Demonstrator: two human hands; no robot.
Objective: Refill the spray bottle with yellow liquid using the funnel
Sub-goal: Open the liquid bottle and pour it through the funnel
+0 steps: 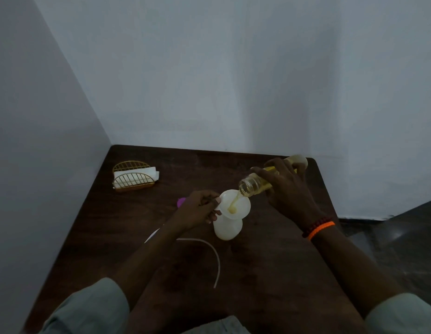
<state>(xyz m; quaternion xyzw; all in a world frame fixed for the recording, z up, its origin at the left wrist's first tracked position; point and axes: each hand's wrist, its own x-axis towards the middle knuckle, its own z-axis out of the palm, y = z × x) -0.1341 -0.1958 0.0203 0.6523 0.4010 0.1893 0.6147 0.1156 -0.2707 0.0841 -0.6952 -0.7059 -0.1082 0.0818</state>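
A white translucent spray bottle body (227, 229) stands upright on the dark wooden table (270, 273), with a white funnel (243, 206) seated in its neck. My left hand (197, 209) pinches the funnel's left rim. My right hand (285, 186) grips a clear bottle of yellow liquid (254, 184), tilted mouth-down over the funnel. A thin yellow stream runs into the funnel's middle. The spray head's purple part (181, 201) peeks out behind my left hand, and its white dip tube (215, 256) curves across the table in front.
A gold wire napkin holder (134, 177) with white napkins stands at the table's back left. Grey walls close in behind and to the left. The table's right edge drops to a dark floor (390, 237).
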